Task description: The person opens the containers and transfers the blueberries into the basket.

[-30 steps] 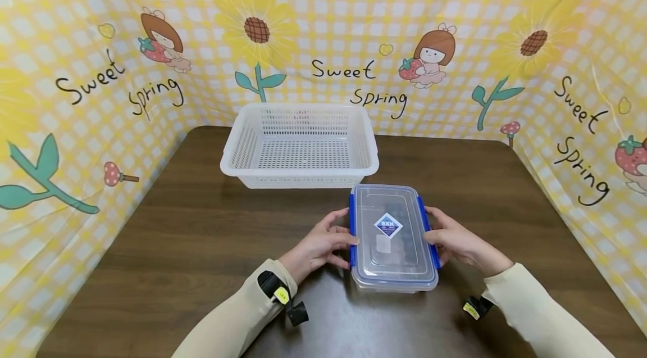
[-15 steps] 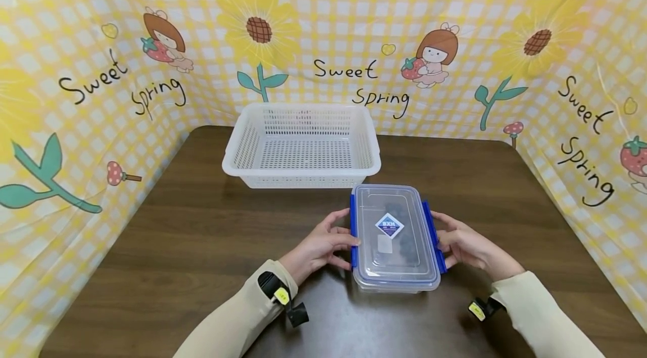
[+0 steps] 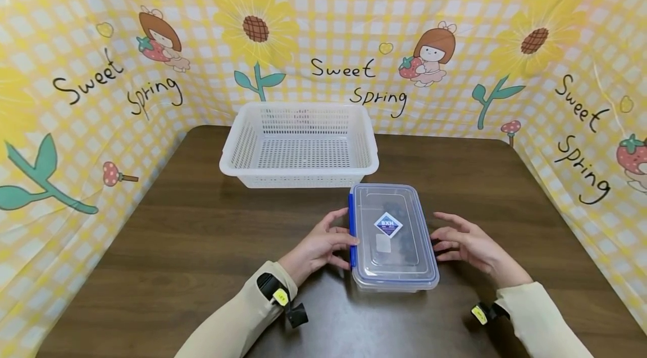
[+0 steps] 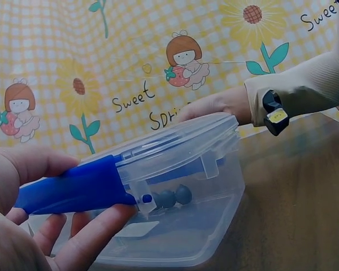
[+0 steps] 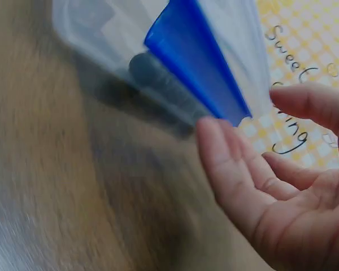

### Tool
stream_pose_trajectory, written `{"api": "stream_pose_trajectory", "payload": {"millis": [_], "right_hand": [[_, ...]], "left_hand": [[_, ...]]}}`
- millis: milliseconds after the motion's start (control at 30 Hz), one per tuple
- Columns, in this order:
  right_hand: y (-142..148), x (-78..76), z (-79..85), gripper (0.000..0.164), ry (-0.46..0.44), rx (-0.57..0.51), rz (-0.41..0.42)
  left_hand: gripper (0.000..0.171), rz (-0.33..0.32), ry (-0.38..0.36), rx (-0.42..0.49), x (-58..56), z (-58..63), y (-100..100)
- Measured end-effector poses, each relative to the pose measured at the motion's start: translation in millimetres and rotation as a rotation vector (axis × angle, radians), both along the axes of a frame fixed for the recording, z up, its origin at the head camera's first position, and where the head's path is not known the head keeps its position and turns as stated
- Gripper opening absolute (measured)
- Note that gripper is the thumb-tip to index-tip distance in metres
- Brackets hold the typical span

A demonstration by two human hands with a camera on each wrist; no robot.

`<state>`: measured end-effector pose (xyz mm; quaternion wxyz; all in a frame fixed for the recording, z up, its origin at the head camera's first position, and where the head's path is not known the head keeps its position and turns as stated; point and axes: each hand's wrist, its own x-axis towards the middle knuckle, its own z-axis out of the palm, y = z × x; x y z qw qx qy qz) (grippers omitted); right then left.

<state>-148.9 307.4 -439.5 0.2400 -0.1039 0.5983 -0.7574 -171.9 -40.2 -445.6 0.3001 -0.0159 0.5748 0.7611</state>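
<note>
The left hand [image 3: 323, 243] pinches the box [image 3: 396, 240] at its blue left latch [image 4: 73, 186], in the lower half of the head view, right of centre. The right hand [image 3: 470, 247] has its fingers loosely spread, just beside the box's right side, where the blue right latch [image 5: 200, 62] is seen; that wrist view is blurred, so I cannot say surely whether a fingertip touches. Dark balls [image 4: 168, 198] lie inside the box. Under it is the brown counter [image 3: 227, 245]. Behind, left of centre in the frame, stands a white basket [image 3: 300, 172] before the checked cloth [image 3: 333, 26].
</note>
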Motion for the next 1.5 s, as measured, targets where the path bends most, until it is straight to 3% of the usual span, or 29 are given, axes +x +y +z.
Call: {"api": "stream_pose_trajectory", "payload": {"millis": [100,200,400,700,967,1100,1367,1500], "right_hand": [[-4,2.4,4.4,0.039,0.011,-0.022,-0.002],[-11,4.0,7.7,0.044,0.032,0.024,0.010],[-20,2.7,8.0,0.073,0.044,0.139,0.020],[-19,-0.5,1.0,0.078,-0.013,0.022,0.083],[-24,3.9,-5.1,0.079,-0.042,-0.046,0.034],[-25,4.0,-5.7,0.081,-0.049,-0.057,0.018],[-26,2.3,1.3,0.086,-0.077,-0.004,0.002],[-26,1.8,4.8,0.089,-0.098,0.029,0.003]], "left_hand": [[0.080,0.004,-0.002,0.005,0.7,0.3,0],[0.081,0.005,0.001,0.011,1.9,0.4,0],[0.082,-0.015,-0.005,0.022,0.9,-2.0,0],[0.081,-0.026,0.022,0.019,-2.8,-1.8,-2],[0.083,-0.014,0.055,-0.049,-1.5,3.0,3],[0.087,-0.017,0.114,-0.096,-0.6,7.2,7],[0.094,-0.067,0.194,-0.266,-2.3,15.8,16],[0.095,-0.095,0.211,-0.304,-3.2,18.9,18]]}}
